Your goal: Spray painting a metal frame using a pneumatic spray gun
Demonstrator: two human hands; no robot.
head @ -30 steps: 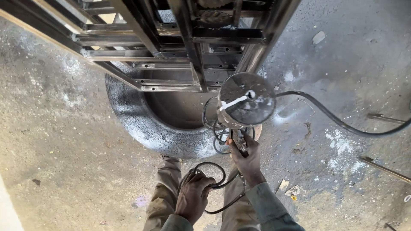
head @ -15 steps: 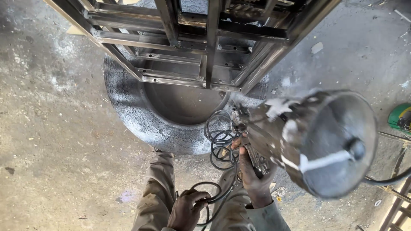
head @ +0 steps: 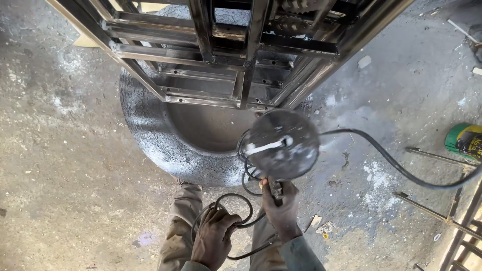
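Right hand (head: 281,206) at 6 o'clock of frame centre, fist clamped round the handle (head: 275,189) of a round metal tool. The tool's disc (head: 281,144) sits directly at 12 o'clock from the fist, touching nothing else visible, its flat grey face turned toward the camera with a pale bar across it. Handle mostly hidden inside the fingers; only its top end shows between fist and disc.

Left hand (head: 213,236) at 7 o'clock, just beside the right, closed on loops of black cable (head: 236,200). Coils hang between the two hands and bunch under the disc at its 7 o'clock edge. One long run of cable leaves the disc at 3 o'clock, arcs over the floor (head: 65,165) toward the right edge.

Behind the disc, at 11 o'clock: a wide, shallow metal pan (head: 150,135), rim rough and speckled. Over it, a welded steel frame (head: 226,50) fills the top.

Green can (head: 464,140) at 3 o'clock, far right. Thin rods (head: 437,156) lie near it. Trouser legs (head: 181,226) below the hands.
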